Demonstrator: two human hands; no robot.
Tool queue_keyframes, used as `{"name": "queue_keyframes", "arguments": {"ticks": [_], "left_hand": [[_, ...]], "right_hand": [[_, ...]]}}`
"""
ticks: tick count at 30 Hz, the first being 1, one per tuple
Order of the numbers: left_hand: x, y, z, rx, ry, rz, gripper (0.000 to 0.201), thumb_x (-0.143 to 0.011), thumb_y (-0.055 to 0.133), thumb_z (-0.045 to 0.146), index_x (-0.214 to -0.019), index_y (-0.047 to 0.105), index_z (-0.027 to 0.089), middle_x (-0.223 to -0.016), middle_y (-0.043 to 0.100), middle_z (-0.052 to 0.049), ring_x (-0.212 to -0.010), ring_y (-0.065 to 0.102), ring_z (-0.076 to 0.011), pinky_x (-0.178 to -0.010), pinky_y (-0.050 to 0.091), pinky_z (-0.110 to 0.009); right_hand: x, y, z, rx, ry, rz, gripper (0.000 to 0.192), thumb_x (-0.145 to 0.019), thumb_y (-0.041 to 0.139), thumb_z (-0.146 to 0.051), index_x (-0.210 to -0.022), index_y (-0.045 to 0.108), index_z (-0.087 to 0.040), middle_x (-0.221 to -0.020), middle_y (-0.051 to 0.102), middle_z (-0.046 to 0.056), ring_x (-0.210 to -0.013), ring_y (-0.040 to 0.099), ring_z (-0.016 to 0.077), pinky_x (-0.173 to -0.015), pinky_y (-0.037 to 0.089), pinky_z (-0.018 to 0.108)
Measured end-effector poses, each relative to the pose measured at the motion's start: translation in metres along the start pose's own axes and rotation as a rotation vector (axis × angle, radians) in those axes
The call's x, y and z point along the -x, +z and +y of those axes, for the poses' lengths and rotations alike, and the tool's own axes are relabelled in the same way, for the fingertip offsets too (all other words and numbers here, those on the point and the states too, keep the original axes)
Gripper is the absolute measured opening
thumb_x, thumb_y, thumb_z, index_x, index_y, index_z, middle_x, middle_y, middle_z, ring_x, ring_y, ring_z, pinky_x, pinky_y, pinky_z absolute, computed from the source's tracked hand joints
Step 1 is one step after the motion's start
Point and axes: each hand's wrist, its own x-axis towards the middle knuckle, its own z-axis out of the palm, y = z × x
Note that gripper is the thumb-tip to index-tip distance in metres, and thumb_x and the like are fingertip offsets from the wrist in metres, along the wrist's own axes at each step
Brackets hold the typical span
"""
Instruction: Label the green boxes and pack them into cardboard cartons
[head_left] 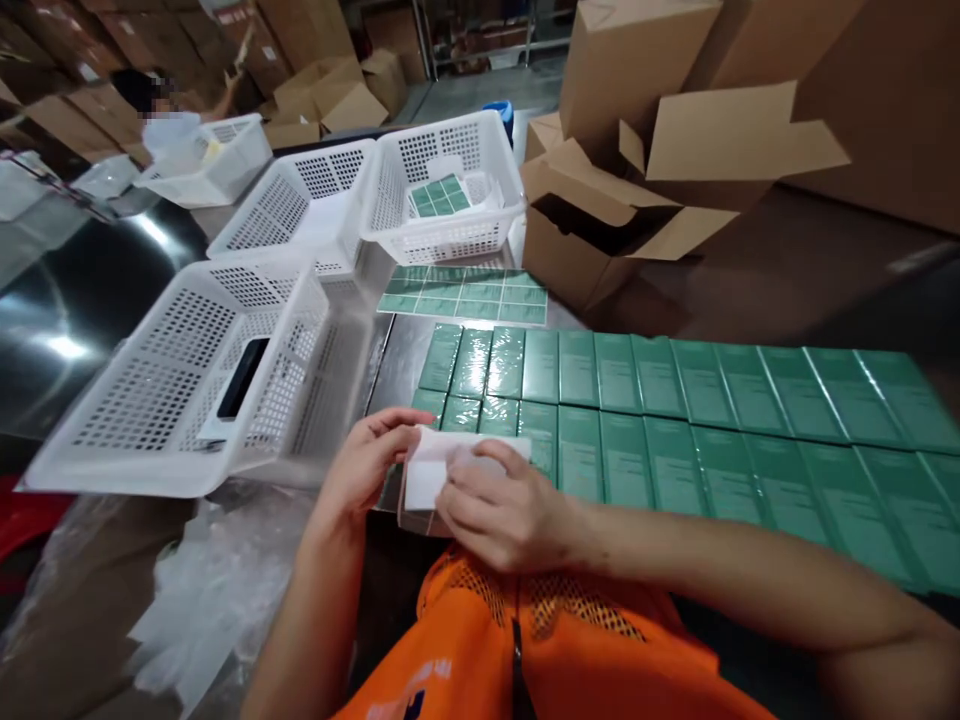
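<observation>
From the head cam, the left hand (371, 450) has a small white rectangular piece with a thin, see-through-looking edge (427, 483) pinched at its left end, thumb and fingers closed on it. That piece is right in front of the person's orange zip-up vest with mesh panels (450, 640), at the near edge of the metal table. The right hand (502, 505) is curled over the right part of the same piece, with something pale and whitish (459, 458) under the fingers; can't tell what that is or whether they're really gripping it. Just past the hands and off to the right there are two tight rows of glossy green rectangular boxes (667, 455), and behind their left end lies a flat sheet of green rectangles with white lines (461, 292). Over on the left is a white perforated plastic basket (150, 395) with a slim black rectangular item (244, 378) in it. Two more white baskets sit side by side further back, next to an open brown cardboard box (566, 250).
</observation>
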Motion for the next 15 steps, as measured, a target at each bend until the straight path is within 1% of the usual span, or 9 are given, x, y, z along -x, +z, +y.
{"name": "queue_keyframes", "arguments": {"ticks": [1,3,5,7,9,11,12,13,15], "left_hand": [[-0.002,-0.001,0.0,0.014,-0.008,0.025,0.029,-0.054,0.083,0.027,-0.079,0.074,0.015,-0.061,0.062,0.002,-0.05,0.049,-0.0079,-0.048,0.037,-0.019],[-0.007,-0.005,0.001,0.043,-0.001,0.072,0.035,-0.052,0.084,0.026,-0.082,0.072,0.016,-0.061,0.061,0.003,-0.049,0.048,-0.0073,-0.046,0.035,-0.018],[-0.013,-0.011,0.007,0.058,0.01,0.105,0.042,-0.051,0.085,0.026,-0.089,0.071,0.017,-0.06,0.06,0.004,-0.048,0.047,-0.0071,-0.045,0.033,-0.017],[-0.018,-0.015,0.014,0.047,0.024,0.143,0.043,-0.051,0.082,0.024,-0.091,0.07,0.017,-0.06,0.059,0.005,-0.047,0.046,-0.0065,-0.044,0.031,-0.017],[-0.021,-0.015,0.02,-0.012,0.04,0.198,0.034,-0.053,0.078,0.025,-0.086,0.069,0.018,-0.056,0.054,0.006,-0.043,0.042,-0.0059,-0.041,0.027,-0.017],[-0.024,-0.01,0.025,-0.147,0.078,0.222,0.023,-0.061,0.075,0.031,-0.08,0.069,0.019,-0.052,0.049,0.007,-0.042,0.039,-0.0061,-0.04,0.024,-0.018],[-0.024,-0.006,0.027,-0.234,0.108,0.204,0.021,-0.067,0.074,0.036,-0.08,0.07,0.02,-0.053,0.05,0.006,-0.043,0.039,-0.0067,-0.041,0.025,-0.019],[-0.025,-0.002,0.028,-0.32,0.139,0.165,0.024,-0.072,0.072,0.041,-0.081,0.071,0.019,-0.056,0.053,0.004,-0.046,0.042,-0.0077,-0.042,0.027,-0.019],[-0.028,0.007,0.03,-0.426,0.185,0.064,0.034,-0.078,0.07,0.051,-0.088,0.074,0.018,-0.07,0.063,0.0,-0.055,0.051,-0.0103,-0.048,0.035,-0.02]], "right_hand": [[0.0,-0.006,-0.005,-0.054,-0.016,0.006,0.03,-0.092,0.055,-0.012,-0.067,0.068,-0.022,-0.083,0.069,-0.001,-0.076,0.058,0.016,-0.079,0.048,0.039],[-0.001,-0.02,-0.01,-0.194,-0.018,0.016,0.032,-0.092,0.056,-0.014,-0.063,0.066,-0.024,-0.079,0.068,-0.003,-0.073,0.057,0.014,-0.081,0.049,0.038],[-0.002,-0.038,-0.005,-0.354,0.031,0.028,0.026,-0.093,0.058,-0.019,-0.07,0.067,-0.025,-0.079,0.068,-0.005,-0.078,0.06,0.0131,-0.085,0.049,0.037],[-0.004,-0.055,0.012,-0.491,0.144,0.071,0.016,-0.095,0.058,-0.022,-0.082,0.068,-0.023,-0.084,0.07,-0.002,-0.085,0.063,0.0142,-0.087,0.048,0.037],[-0.005,-0.065,0.037,-0.575,0.319,0.128,0.008,-0.094,0.062,-0.021,-0.089,0.068,-0.021,-0.087,0.072,0.001,-0.086,0.065,0.0145,-0.084,0.049,0.034],[-0.006,-0.064,0.066,-0.616,0.582,0.154,0.004,-0.09,0.068,-0.02,-0.087,0.069,-0.019,-0.083,0.072,0.001,-0.079,0.065,0.0131,-0.076,0.05,0.029],[-0.005,-0.059,0.081,-0.638,0.724,0.143,0.005,-0.088,0.071,-0.022,-0.084,0.069,-0.019,-0.08,0.072,0.0,-0.074,0.064,0.0124,-0.071,0.049,0.027],[-0.004,-0.052,0.094,-0.67,0.857,0.126,0.008,-0.086,0.073,-0.025,-0.081,0.069,-0.019,-0.077,0.071,0.0,-0.07,0.063,0.0122,-0.066,0.048,0.026],[0.0,-0.033,0.118,-0.767,1.066,0.079,0.015,-0.081,0.075,-0.032,-0.079,0.07,-0.018,-0.073,0.069,0.0,-0.065,0.06,0.0127,-0.061,0.045,0.026]]}}
